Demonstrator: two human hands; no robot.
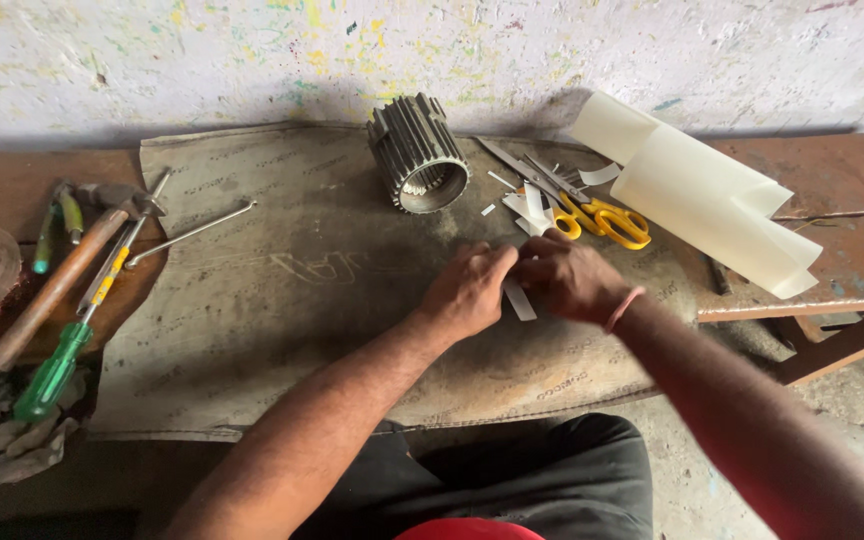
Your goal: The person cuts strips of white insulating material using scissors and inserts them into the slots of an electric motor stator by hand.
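Both forearms bare, extended forward from lower frame, converging at centre. Left hand knuckles up, fingers curled, thumb and fingertips pinched together at its right edge. Right hand close alongside, touching left at fingertips, fingers bent inward in matching pinch. Right wrist slightly flexed, banded. Left wrist straight. Both palms turned downward.

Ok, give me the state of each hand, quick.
Left hand: closed, fingers pinching the white paper strip.
Right hand: closed, gripping the same strip from the other side.
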